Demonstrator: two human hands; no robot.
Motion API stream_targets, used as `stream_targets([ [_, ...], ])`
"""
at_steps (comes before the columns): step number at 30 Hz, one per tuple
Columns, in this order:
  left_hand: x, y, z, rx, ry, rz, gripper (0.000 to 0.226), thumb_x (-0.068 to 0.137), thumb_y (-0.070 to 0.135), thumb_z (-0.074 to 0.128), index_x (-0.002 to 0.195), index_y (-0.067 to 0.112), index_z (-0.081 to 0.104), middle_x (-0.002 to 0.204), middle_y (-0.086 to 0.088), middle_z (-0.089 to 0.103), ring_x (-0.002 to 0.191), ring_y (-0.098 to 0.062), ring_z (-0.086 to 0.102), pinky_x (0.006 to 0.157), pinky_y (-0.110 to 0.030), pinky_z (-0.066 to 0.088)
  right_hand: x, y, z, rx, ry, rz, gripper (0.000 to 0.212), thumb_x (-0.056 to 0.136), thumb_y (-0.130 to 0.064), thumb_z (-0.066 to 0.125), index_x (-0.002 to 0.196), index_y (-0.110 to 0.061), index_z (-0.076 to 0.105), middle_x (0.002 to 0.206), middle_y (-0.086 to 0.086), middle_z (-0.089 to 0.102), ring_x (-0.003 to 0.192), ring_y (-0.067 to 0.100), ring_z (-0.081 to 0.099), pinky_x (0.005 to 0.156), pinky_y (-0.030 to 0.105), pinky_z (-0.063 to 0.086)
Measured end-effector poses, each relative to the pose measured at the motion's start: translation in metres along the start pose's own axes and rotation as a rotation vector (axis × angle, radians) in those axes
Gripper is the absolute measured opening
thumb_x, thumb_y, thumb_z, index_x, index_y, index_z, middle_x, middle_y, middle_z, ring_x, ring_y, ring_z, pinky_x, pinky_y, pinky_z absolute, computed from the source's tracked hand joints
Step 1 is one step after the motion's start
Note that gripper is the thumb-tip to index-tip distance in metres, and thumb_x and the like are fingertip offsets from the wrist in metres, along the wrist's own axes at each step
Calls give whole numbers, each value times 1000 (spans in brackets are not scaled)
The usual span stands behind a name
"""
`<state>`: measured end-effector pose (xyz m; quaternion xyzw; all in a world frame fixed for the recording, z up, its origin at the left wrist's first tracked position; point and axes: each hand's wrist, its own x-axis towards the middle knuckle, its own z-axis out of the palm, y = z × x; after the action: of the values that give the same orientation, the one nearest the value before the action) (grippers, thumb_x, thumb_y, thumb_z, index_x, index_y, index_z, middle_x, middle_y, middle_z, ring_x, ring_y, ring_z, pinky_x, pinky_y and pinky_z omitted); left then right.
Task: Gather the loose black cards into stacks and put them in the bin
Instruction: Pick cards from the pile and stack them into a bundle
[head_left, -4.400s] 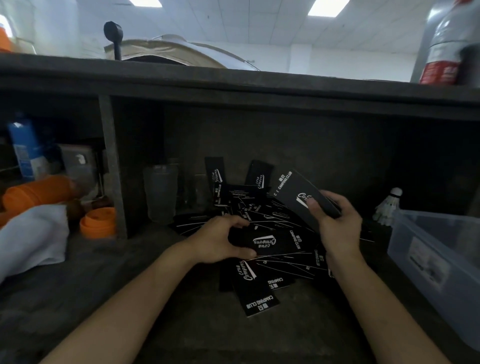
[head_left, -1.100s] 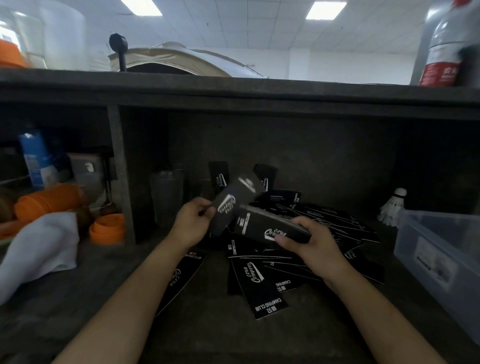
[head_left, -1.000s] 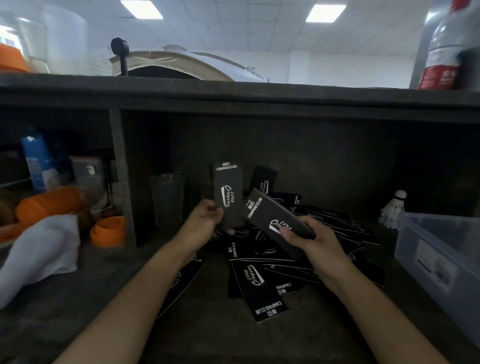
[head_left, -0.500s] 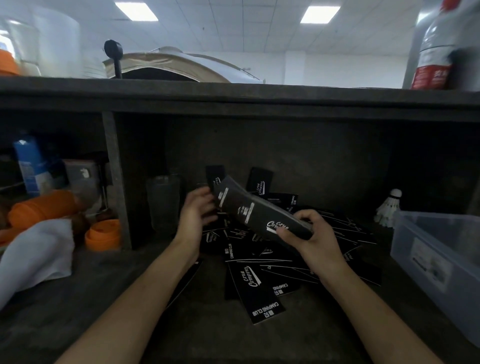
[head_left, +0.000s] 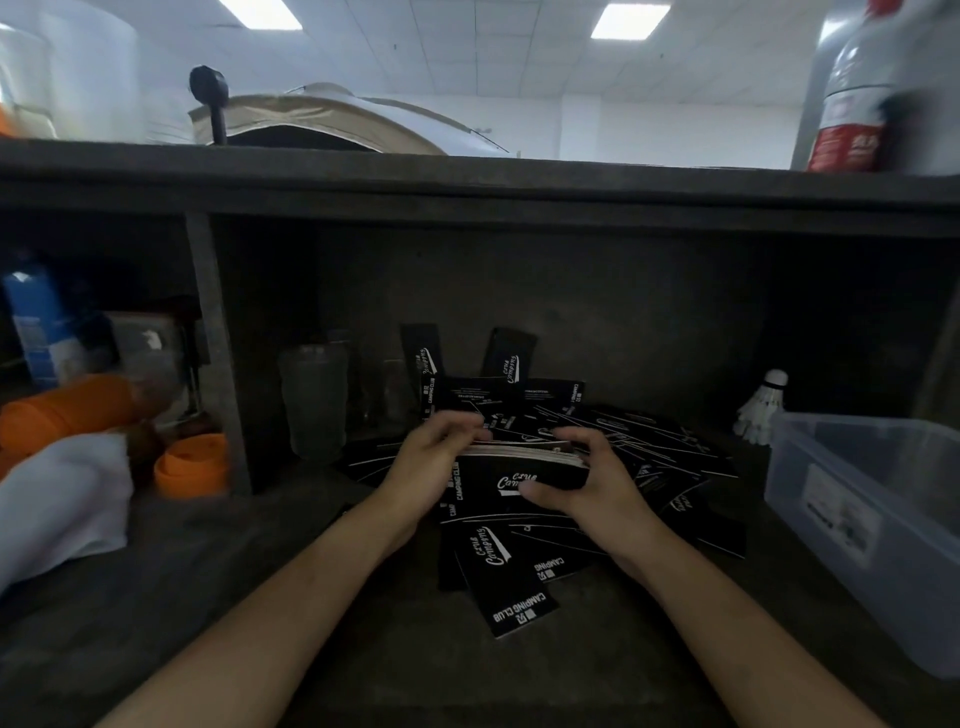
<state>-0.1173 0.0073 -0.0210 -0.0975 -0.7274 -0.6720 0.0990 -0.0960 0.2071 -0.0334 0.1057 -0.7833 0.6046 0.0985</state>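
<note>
A squared stack of glossy black rectangular cards (head_left: 514, 470) sat pinched end to end, left hand (head_left: 431, 467) and right hand (head_left: 587, 483) curled round it, above loose cards (head_left: 498, 577) strewn on the rough dark tabletop (head_left: 208, 597).

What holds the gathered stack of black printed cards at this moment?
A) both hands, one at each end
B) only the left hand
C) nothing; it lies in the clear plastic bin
A: the left hand and the right hand grip the stack of black printed cards at its two ends.
</note>
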Motion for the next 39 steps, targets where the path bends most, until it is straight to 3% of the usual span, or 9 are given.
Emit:
stream_targets([
  [5, -2, -3, 4, 4, -56, 13, 18, 100, 16, 58, 103, 18, 76, 110, 1, 74, 105, -12, 68, 90, -25, 53, 0, 2, -1, -38, -24, -12, 68, 77, -11, 87, 131, -22, 47, 115, -4, 66, 99, -1, 65, 73, 4, 50],
  [10, 0, -5, 5, 37, -60, -18, 21, 98, 24, 61, 91, 11, 75, 95, -10, 76, 90, -19, 71, 84, -31, 54, -2, 3, -10, -307, 1, -148, 55, 74, -33, 90, 118, -27, 58, 104, -15, 70, 95, -11, 63, 79, 5, 45],
  [14, 1, -7, 6, 69, -24, 17, 18, 95, 29, 66, 88, 15, 76, 89, -3, 76, 86, -15, 72, 77, -26, 54, -4, 5, -18, -315, -8, -166, 69, 73, -36, 90, 131, -35, 52, 110, -18, 67, 102, -10, 63, 85, 3, 45],
  [18, 4, -8, 7, 103, -42, 75, 10, 94, 22, 66, 95, 19, 76, 96, 6, 74, 91, -7, 70, 76, -14, 51, 2, 11, -18, -316, -15, -130, 59, 71, -29, 92, 121, -25, 61, 107, -10, 72, 100, -2, 68, 94, 23, 55],
  [22, 3, -7, 2, 379, -28, 292, 11, 96, 24, 66, 94, 24, 76, 97, 13, 74, 94, 5, 66, 83, -9, 47, 6, 17, -19, -275, -28, -70, 62, 68, -31, 94, 121, -22, 63, 110, -7, 73, 103, 4, 69, 96, 27, 55],
  [24, 4, 2, 5, 550, -23, 434, 11, 96, 27, 66, 98, 24, 77, 98, 15, 72, 95, 4, 64, 85, -13, 47, 6, 18, -20, -259, -76, -61, 60, 72, -30, 92, 124, -20, 64, 113, -6, 74, 105, 4, 70, 98, 28, 55],
  [28, 7, 28, 33, 745, -211, 516, 18, 96, 36, 63, 106, 28, 76, 102, 14, 73, 96, -1, 64, 91, -29, 52, 2, 15, -26, -310, -166, -103, 46, 83, -21, 84, 123, -27, 62, 112, -13, 72, 103, -10, 65, 88, 6, 47],
  [32, 10, 42, 57, 829, -278, 545, 12, 93, 33, 68, 98, 28, 78, 97, 11, 69, 94, -9, 62, 87, -39, 53, 1, 18, -26, -309, -145, -106, 41, 82, -22, 85, 118, -27, 66, 107, -12, 74, 100, -6, 67, 85, 10, 47],
  [39, 11, 51, 64, 1073, -373, 663, 6, 96, 18, 59, 92, 19, 64, 99, 9, 57, 88, -12, 58, 77, -39, 54, 3, 24, -26, -301, -122, -106, 39, 81, -24, 86, 116, -22, 68, 105, -10, 75, 96, -5, 68, 79, 8, 46],
])
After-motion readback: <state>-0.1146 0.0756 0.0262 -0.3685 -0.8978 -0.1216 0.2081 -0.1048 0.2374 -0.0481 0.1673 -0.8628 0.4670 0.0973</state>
